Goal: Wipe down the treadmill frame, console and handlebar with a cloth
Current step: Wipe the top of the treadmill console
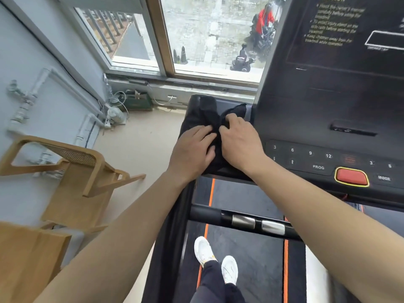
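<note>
While the black cloth (209, 114) lies bunched on the left wing of the console (328, 119), it is pressed down by both hands: the left hand (192, 147) is laid flat with fingers spread over its near half, the right hand (240, 138) is curled, fingertips pinching a fold. Soft, light and limp it looks, likely to slide on the smooth plastic, so it is best gathered into a thick wad and gripped at the middle. The handlebar (244, 221) waits well below.

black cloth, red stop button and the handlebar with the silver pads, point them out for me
black cloth (207, 110): head view, upper bunched fold.
red stop button (351, 176): head view, centre of its face.
handlebar (205, 213): head view, bare black left stretch.
</note>
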`<action>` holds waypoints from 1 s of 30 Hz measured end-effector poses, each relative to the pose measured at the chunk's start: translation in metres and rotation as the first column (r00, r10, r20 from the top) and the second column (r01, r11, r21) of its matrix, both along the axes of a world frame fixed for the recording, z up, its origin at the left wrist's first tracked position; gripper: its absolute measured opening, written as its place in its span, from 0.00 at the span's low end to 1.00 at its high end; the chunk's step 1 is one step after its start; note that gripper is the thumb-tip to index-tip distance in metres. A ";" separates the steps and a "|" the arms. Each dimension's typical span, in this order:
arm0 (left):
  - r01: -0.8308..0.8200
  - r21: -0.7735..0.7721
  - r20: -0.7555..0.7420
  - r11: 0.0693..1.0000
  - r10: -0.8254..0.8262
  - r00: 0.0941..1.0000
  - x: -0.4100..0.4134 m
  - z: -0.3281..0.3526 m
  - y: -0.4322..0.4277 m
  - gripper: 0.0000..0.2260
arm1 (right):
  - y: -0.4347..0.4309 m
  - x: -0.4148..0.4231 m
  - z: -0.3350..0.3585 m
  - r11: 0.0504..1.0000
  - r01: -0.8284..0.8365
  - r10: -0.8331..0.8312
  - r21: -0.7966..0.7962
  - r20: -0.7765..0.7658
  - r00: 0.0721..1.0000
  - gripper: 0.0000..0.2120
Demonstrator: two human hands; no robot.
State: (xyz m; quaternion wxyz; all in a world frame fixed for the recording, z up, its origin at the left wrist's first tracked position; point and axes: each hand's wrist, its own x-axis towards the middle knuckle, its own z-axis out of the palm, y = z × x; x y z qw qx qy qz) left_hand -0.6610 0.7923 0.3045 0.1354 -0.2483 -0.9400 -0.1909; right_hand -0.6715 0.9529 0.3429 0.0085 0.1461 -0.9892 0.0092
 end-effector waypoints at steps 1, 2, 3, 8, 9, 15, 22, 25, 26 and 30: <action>0.012 -0.002 0.003 1.000 -0.012 1.000 -0.006 0.000 0.001 0.16 | 0.002 0.002 0.000 0.999 0.016 -0.015 -0.043 0.027 1.000 0.11; 0.020 -0.001 0.004 1.000 -0.020 1.000 -0.012 0.001 0.001 0.15 | 0.005 0.006 -0.001 0.996 0.016 -0.013 -0.090 0.027 1.000 0.14; 0.026 -0.006 0.002 1.000 -0.026 1.000 -0.018 0.002 0.002 0.14 | 0.009 0.010 -0.003 0.994 -0.001 0.001 -0.113 0.002 1.000 0.16; -0.025 -0.044 0.058 0.999 0.028 0.998 -0.040 0.012 0.020 0.04 | 0.032 0.033 -0.009 0.998 -0.062 0.057 -0.024 -0.173 0.983 0.20; -0.044 -0.034 0.091 0.998 0.047 0.995 -0.042 0.016 0.026 0.04 | 0.035 0.034 -0.009 0.997 -0.080 0.076 -0.015 -0.178 0.981 0.20; -0.075 0.087 0.146 0.993 0.062 0.987 -0.038 0.023 0.039 0.13 | 0.030 0.013 -0.008 0.989 -0.008 -0.012 -0.146 -0.134 0.991 0.18; -0.048 0.044 0.068 0.998 0.045 0.997 -0.025 0.014 -0.009 0.09 | -0.001 -0.004 -0.008 0.969 0.047 -0.076 -0.244 -0.111 0.991 0.13; -0.055 0.073 0.123 0.996 0.046 0.991 -0.017 0.015 -0.014 0.11 | -0.017 -0.005 -0.007 0.943 0.202 -0.214 -0.264 -0.019 0.977 0.08; -0.069 0.087 0.145 0.994 0.055 0.988 -0.015 0.016 -0.014 0.13 | -0.020 -0.006 -0.007 0.914 0.276 -0.280 -0.298 0.031 0.959 0.08; -0.110 0.136 0.192 0.985 0.083 0.978 -0.009 0.019 -0.013 0.13 | -0.026 0.000 -0.008 0.811 0.427 -0.373 -0.400 0.210 0.904 0.12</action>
